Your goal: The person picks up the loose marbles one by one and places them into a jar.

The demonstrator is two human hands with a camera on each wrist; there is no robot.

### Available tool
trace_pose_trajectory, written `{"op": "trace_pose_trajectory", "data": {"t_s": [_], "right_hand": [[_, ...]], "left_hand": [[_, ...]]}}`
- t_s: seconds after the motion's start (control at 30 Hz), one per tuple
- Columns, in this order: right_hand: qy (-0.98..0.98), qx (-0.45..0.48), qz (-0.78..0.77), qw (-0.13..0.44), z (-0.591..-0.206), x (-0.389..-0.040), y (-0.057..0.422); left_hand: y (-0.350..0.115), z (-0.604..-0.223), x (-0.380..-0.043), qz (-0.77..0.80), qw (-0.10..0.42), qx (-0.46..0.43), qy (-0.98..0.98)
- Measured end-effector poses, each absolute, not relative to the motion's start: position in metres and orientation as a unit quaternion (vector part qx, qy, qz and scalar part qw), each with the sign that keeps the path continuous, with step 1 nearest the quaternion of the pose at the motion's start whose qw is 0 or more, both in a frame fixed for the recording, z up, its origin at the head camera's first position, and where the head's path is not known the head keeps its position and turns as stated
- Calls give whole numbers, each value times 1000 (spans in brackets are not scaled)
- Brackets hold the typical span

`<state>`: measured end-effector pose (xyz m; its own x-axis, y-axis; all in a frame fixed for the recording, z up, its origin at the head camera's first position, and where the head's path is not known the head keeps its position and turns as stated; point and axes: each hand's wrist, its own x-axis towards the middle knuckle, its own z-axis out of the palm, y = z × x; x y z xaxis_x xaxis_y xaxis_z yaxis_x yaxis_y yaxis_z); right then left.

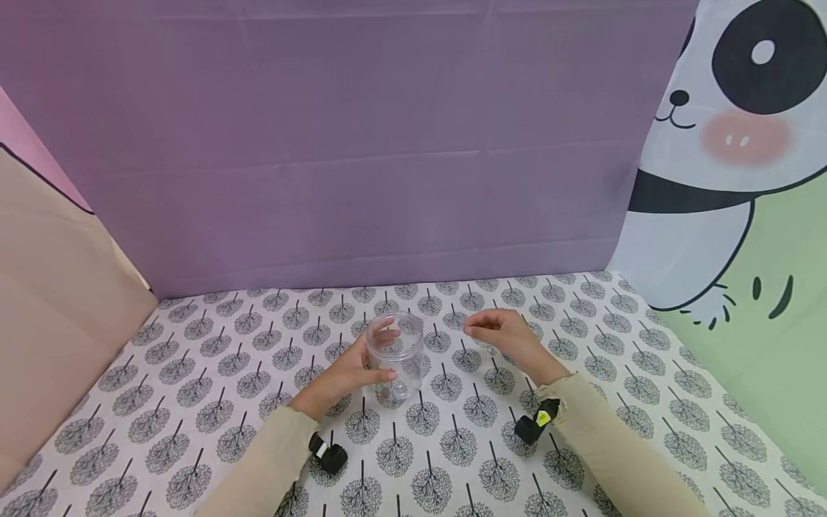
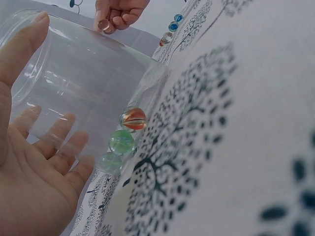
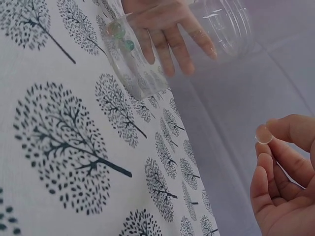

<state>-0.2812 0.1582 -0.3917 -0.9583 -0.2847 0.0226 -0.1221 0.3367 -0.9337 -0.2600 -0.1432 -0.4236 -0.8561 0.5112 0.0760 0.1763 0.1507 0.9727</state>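
A clear plastic jar (image 1: pixel 403 359) stands upright on the patterned cloth, its mouth facing up. My left hand (image 1: pixel 342 375) grips its left side, thumb in front and fingers behind. Inside at the bottom, the left wrist view shows an orange-striped marble (image 2: pixel 133 119), a green marble (image 2: pixel 121 142) and a pale green marble (image 2: pixel 111 162). To the right of the jar, my right hand (image 1: pixel 510 341) is raised over the cloth. Thumb and index finger pinch a clear marble (image 3: pixel 264 134), while the other fingers curl in.
Beyond the jar, in the left wrist view, a short row of marbles lies on the cloth, among them a blue marble (image 2: pixel 173 26) and a clear marble (image 2: pixel 167 37). A tree-print cloth (image 1: pixel 213 416) covers the table. Behind it hangs a purple curtain (image 1: pixel 362 158).
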Motion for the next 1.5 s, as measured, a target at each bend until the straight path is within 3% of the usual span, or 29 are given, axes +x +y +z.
{"op": "trace_pose_trajectory", "data": {"t_s": [1.27,1.5], "right_hand": [[807,-122,-572,84,-373,-280,136],[802,-135,-579,64,-368,-280,128]], "left_hand": [[-142,-423,-260,602,138,229,753],[-142,-423,-260,607,135,232,748]]}}
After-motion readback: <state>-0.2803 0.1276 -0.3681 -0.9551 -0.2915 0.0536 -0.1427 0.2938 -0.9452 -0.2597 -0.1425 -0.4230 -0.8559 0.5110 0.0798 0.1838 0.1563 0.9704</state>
